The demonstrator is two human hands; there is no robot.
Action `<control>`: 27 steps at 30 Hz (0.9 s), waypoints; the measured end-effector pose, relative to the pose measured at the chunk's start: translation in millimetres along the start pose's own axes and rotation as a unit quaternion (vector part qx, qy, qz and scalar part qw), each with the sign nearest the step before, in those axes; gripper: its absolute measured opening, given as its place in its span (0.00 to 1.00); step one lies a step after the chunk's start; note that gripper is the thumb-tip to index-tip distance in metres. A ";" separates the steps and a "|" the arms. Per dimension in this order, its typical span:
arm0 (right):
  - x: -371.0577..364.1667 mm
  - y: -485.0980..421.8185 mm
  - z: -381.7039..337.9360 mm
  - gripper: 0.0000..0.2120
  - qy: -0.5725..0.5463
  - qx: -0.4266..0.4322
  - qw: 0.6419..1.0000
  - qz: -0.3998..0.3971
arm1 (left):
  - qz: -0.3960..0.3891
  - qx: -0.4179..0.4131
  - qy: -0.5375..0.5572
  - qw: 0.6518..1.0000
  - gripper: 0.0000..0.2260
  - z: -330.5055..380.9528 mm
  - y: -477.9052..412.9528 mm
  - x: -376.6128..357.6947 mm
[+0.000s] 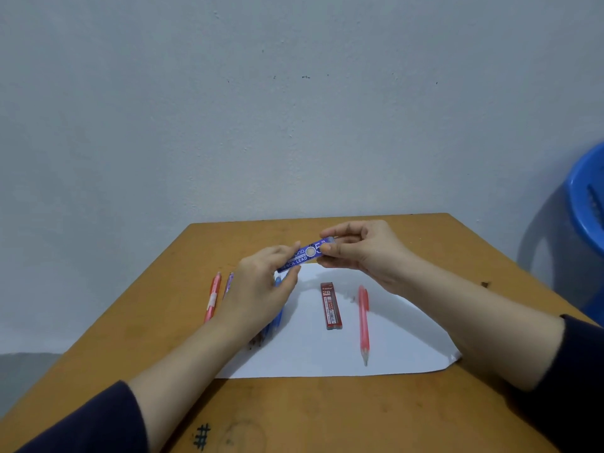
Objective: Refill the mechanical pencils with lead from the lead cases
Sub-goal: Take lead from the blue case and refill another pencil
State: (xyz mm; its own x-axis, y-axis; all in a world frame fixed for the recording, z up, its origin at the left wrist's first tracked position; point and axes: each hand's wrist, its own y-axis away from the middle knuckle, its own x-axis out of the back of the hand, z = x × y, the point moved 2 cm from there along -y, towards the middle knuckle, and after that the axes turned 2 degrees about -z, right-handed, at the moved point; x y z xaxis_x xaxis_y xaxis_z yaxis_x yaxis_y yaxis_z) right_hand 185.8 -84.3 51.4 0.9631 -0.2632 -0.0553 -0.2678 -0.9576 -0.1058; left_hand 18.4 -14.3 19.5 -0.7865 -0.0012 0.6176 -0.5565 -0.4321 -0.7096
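Hands of a person meet a little below the middle of the frame, above the far part of the brown wooden tabletop (130, 338). Between them is a flat blue plastic lead case (305, 253) with white print, lifted off the tabletop and tilted, its right end higher. The left hand (258, 289) pinches its lower left end between thumb and curled fingers. The right hand (362, 250) pinches its upper right end with thumb and fingertips. Below the hands lies a white sheet of paper (327, 354). In the middle of the sheet lies a dark red lead case (330, 305). Near it on the right, not touching, is a pink mechanical pencil (363, 322), with its tip towards the lower edge. A blue mechanical pencil (273, 326) is mostly hidden under the left hand. Left of the sheet, on the bare wood, a second pink pencil (212, 297) and a purple pencil (229, 282) lie side by side. A blue plastic chair (585, 207) shows at the right edge.
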 end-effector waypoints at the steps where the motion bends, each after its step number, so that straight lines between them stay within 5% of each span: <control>1: 0.9 -1.0 0.6 0.11 0.013 0.005 1.000 -0.013 | -0.001 0.002 0.002 1.000 0.16 -1.8 -0.4 -0.2; 27: 16.6 -7.9 2.0 0.16 0.195 0.166 0.967 -0.009 | -0.012 -0.052 -0.001 0.999 0.15 -12.5 -3.0 -0.2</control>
State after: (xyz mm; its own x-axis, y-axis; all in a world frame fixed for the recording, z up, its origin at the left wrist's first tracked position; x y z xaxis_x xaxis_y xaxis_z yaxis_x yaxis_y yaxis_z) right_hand 203.8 -80.9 49.3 0.8864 -0.3337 0.3209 -0.1824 -0.8888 -0.4204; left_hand 16.9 -1.8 17.3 -0.7718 0.0068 0.6358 -0.6008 -0.3354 -0.7257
